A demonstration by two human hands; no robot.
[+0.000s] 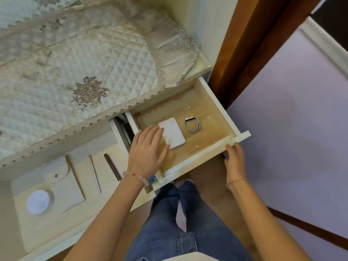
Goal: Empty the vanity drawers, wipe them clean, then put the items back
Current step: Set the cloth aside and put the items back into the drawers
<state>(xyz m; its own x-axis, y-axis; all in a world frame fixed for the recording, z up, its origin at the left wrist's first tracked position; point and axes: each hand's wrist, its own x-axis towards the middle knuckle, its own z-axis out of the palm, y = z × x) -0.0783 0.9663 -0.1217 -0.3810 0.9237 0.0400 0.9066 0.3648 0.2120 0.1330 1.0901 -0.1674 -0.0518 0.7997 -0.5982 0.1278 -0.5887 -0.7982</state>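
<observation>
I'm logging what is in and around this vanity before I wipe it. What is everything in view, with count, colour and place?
drawer: 1, white with wood floor, pulled open at right
power bank: 1, white, on the drawer floor
watch: 1, grey band, drawer floor, right of the power bank, apart from it
quilted cloth: 1, cream with lace edge, over the vanity top
silvery pen: 1, pale surface at left
dark pen: 1, right of the silvery pen
pouch: 1, white with snap, left of the pens
round pad: 1, white, beside the pouch
jeans: 1, blue, bottom middle
left hand: flat on the power bank
right hand: touching the drawer front
</observation>
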